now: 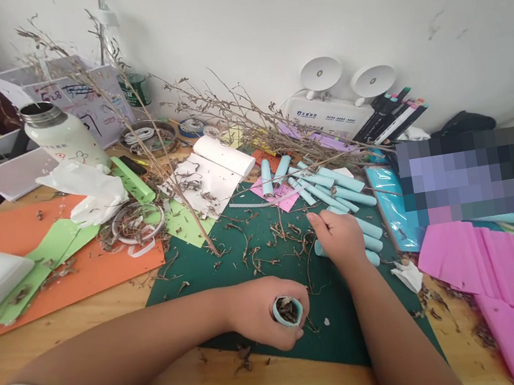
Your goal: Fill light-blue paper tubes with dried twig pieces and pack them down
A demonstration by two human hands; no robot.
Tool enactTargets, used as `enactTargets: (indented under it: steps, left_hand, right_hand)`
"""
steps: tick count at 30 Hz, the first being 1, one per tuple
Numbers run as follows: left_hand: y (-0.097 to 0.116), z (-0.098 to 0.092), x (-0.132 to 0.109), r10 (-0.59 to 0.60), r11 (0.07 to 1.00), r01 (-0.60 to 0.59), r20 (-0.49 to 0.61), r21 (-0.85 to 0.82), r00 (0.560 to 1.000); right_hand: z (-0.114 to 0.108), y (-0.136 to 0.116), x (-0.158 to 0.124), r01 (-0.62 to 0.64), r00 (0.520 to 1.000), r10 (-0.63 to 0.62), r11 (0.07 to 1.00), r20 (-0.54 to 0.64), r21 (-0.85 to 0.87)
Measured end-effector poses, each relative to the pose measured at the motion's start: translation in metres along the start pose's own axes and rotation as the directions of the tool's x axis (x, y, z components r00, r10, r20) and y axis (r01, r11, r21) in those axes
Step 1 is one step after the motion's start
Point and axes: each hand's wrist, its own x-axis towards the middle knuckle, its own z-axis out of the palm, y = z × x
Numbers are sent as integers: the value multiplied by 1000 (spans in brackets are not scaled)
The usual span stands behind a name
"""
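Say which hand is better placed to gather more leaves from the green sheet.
Probably the right hand: it is beside the scattered leaves, though whether it holds anything is hidden. The left hand is wrapped around a tube with leaves in it.

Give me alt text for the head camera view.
The left hand grips a pale blue paper tube containing dried leaf bits, over a green sheet. The right hand is among more blue tubes, with dry branches behind.
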Motion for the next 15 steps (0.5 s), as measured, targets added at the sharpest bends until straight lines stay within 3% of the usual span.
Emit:
enactTargets:
  steps: [5, 8, 11, 15]
  left_hand:
    - [-2, -2, -3, -30, 998, 28, 35, 59, 999]
    - [-4, -2, -3, -34, 995, 29, 57, 92, 998]
    - [-6, -3, -3, 36, 990, -51, 111, 134, 993]
    - [-8, -4, -1, 160, 971, -181, 141, 156, 977]
  right_hand:
    - [2, -10, -1, 72, 985, -49, 988, 165, -139]
    - [5, -12, -2, 73, 979, -32, 978, 203, -196]
    - [9, -14, -2, 107, 978, -61, 967, 197, -229]
    - [8, -18, -3, 126, 989, -103, 962, 104, -244]
